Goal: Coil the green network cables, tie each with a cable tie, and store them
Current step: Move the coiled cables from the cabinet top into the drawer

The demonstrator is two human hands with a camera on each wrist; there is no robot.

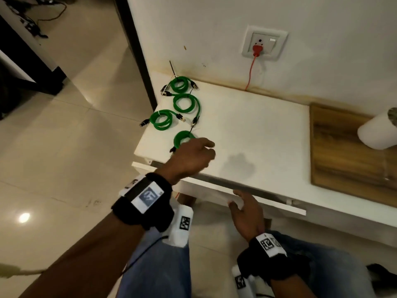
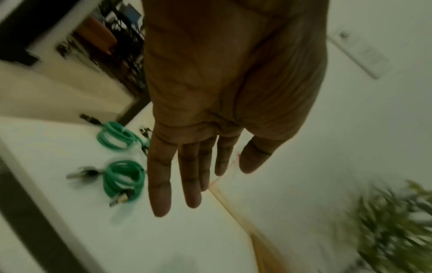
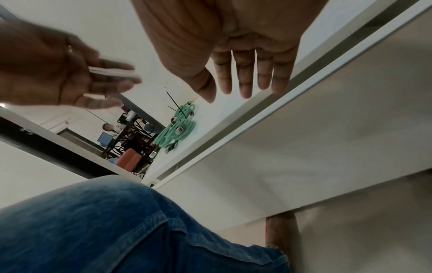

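Green network cables [image 1: 180,111] lie coiled along the counter's [image 1: 257,130] left edge; with your right hand [image 1: 247,214] flat-fingered at the drawer front [image 1: 214,191], lower your empty, straight-fingered left hand [image 1: 191,155] onto the nearest coil [image 1: 182,137].

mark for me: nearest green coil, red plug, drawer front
nearest green coil [image 1: 179,137], head view, on its upper left arc.
red plug [image 1: 256,49], head view, on the plug body in the socket.
drawer front [image 1: 279,204], head view, on its top edge.
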